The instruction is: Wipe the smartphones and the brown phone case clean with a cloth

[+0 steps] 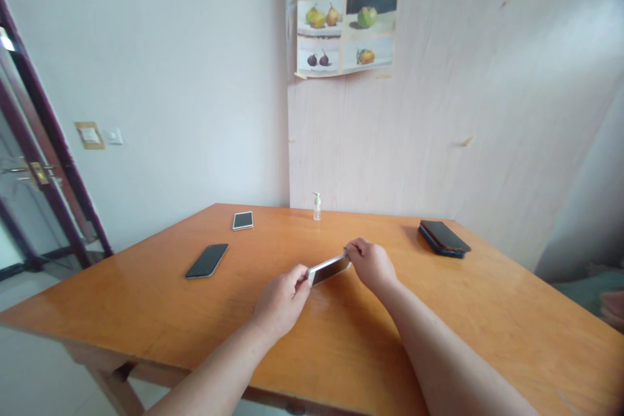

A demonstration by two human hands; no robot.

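Observation:
A white-edged smartphone (330, 269) with a dark screen is held tilted just above the table, its screen side toward me. My left hand (285, 299) pinches its left end between thumb and fingers. At the opposite end, my right hand (371, 264) grips the phone's right edge, fingers closed. A dark phone (207, 261) lies flat to the left of my left hand. Further back on that side rests a smaller white-framed phone (243, 220), its dark screen up.
The wooden table (463, 325) reaches back to the wall. A small clear pump bottle (317, 207) stands near its far edge. At the right lies a stack of dark, flat devices or cases (443, 238). Fruit pictures (346, 36) hang on the wall; a door (43, 143) is far left.

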